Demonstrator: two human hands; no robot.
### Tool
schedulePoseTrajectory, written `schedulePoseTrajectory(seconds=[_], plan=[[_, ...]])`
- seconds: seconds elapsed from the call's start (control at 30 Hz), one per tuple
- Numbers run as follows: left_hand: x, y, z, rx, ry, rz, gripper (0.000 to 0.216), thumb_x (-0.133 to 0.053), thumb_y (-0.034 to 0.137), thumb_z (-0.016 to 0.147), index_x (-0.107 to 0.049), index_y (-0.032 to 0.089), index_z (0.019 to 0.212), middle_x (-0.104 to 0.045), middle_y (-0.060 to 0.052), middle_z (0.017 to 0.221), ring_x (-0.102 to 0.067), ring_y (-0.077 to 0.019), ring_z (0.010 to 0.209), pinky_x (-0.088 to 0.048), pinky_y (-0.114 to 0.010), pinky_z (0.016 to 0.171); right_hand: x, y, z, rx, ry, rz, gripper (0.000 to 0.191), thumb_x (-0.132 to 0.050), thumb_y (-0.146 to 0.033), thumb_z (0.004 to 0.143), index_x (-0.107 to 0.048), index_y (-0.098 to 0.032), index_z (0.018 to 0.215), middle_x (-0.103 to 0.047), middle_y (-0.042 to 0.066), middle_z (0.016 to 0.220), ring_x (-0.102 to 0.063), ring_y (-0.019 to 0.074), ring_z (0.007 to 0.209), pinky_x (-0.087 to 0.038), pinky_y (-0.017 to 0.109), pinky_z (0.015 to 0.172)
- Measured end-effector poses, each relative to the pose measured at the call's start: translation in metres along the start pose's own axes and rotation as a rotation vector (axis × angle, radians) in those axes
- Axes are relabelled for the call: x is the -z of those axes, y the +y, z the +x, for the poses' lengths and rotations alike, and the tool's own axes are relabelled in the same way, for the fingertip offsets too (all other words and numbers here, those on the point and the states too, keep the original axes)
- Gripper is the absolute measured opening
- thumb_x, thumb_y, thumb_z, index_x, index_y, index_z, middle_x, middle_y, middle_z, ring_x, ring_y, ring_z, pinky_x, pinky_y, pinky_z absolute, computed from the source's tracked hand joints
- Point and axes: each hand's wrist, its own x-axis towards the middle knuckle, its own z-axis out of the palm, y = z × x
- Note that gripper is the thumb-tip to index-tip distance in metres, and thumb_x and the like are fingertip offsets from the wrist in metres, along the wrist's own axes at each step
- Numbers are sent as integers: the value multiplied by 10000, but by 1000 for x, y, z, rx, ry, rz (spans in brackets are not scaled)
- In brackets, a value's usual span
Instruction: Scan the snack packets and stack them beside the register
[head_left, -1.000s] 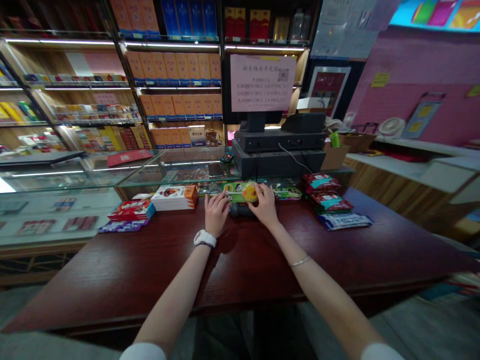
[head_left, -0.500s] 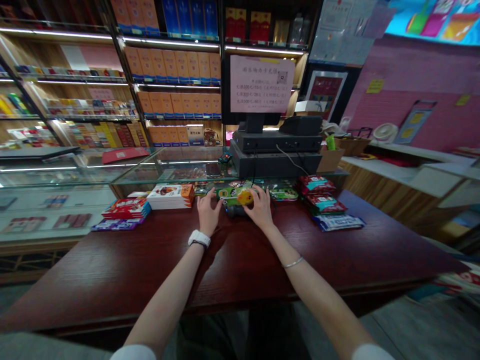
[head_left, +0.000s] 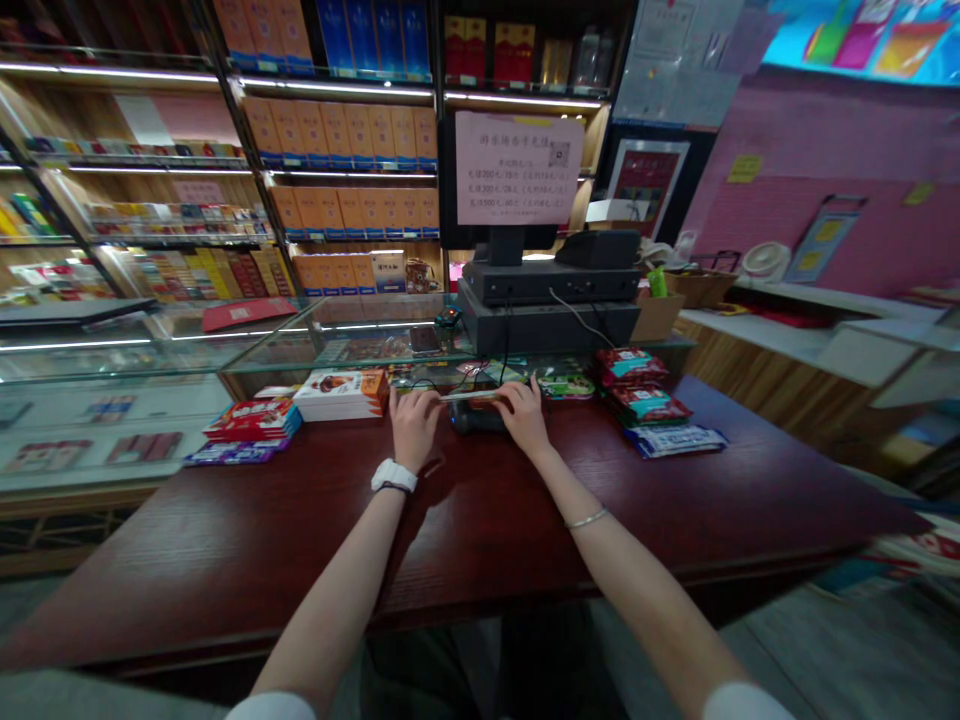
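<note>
My left hand (head_left: 414,425) pinches the left end of a thin flat package (head_left: 471,396), and my right hand (head_left: 526,415) grips its right end. Turned nearly edge-on, the package shows only a narrow pale strip between my fingers; its printed face is hidden. Just below it on the table lies a dark handheld device (head_left: 474,418), partly behind my right fingers. A green printed pack (head_left: 566,386) sits right of my right hand. To the left of my left hand is a stack of white and orange boxes (head_left: 341,394).
Red snack packs (head_left: 253,419) lie at the left of the dark red table (head_left: 480,540). More red bags (head_left: 645,400) and a blue-white packet (head_left: 679,440) are stacked at the right. Behind stand a glass counter (head_left: 337,325) and a black register (head_left: 551,300) with cables.
The package has tipped from showing its green face with a round yellow part to nearly edge-on. My left fingers have closed onto its left end.
</note>
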Motion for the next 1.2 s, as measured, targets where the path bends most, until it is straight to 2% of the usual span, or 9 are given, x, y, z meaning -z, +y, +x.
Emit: schedulePoseTrajectory(seconds=[0.13,0.23,0.3,0.37,0.53,0.6,0.73,0.97,1.2], plan=[[-1,-4,-2,-19,-9,27,94,-569,186,883,-636,251,875,-697,-16,887,-640,-218,911,-229,-531,1193,3,-1,1,52,44,-27,90,-557,-218,916,-619,-229,852,-664,28,909,-634,201,929,-289,582,1153],[-2,-5,-3,-23,-1,25,105,-560,163,869,-623,247,880,-711,-31,997,-638,-224,1007,-229,-529,1194,3,-3,1,105,43,-82,116,-563,-205,907,-611,-229,805,-636,19,847,-625,197,915,-321,561,1148],[-3,-3,-3,-29,-10,20,74,-597,212,862,-613,245,927,-704,-49,1111,-624,-236,1092,-218,-534,1198,3,-5,0,130,41,-128,143,-556,-188,903,-604,-232,775,-613,12,815,-613,196,918,-307,564,1159],[-3,1,-4,-33,-40,12,163,-646,300,849,-591,240,990,-670,-80,1236,-592,-258,1181,-210,-543,1200,4,-6,-1,144,37,-167,173,-543,-173,903,-595,-233,749,-596,11,799,-597,194,918,-291,568,1170],[-7,8,-6,-6,-138,12,359,-707,438,802,-533,208,1016,-471,-189,1479,-446,-338,1367,-244,-590,1175,7,-7,-1,145,1,-223,246,-477,-164,936,-596,-233,731,-575,19,800,-572,191,937,-277,560,1181],[-9,6,-6,5,-171,12,365,-708,432,800,-527,203,1018,-458,-198,1486,-413,-355,1392,-240,-608,1171,8,-8,-1,139,-25,-225,270,-453,-159,944,-608,-237,736,-574,19,804,-571,190,953,-267,561,1187],[-8,-1,-5,10,-226,-4,383,-678,404,820,-529,205,1111,-567,-172,1371,-450,-347,1364,-235,-620,1170,8,-9,-2,138,-41,-204,283,-444,-146,940,-626,-241,746,-576,19,812,-570,187,972,-244,556,1198],[-3,2,-5,-56,-288,-3,644,-716,477,778,-484,210,1316,-550,-155,1380,-483,-333,1327,-202,-597,1186,8,-7,-2,122,12,-249,268,-455,-159,941,-613,-235,738,-590,26,835,-561,187,964,-262,548,1187],[3,7,-2,-73,-292,-5,532,-697,435,806,-541,236,1274,-605,-113,1327,-495,-312,1315,-165,-572,1207,7,-3,-3,108,20,-277,254,-450,-167,943,-624,-234,772,-603,34,848,-557,199,955,-270,552,1184]])
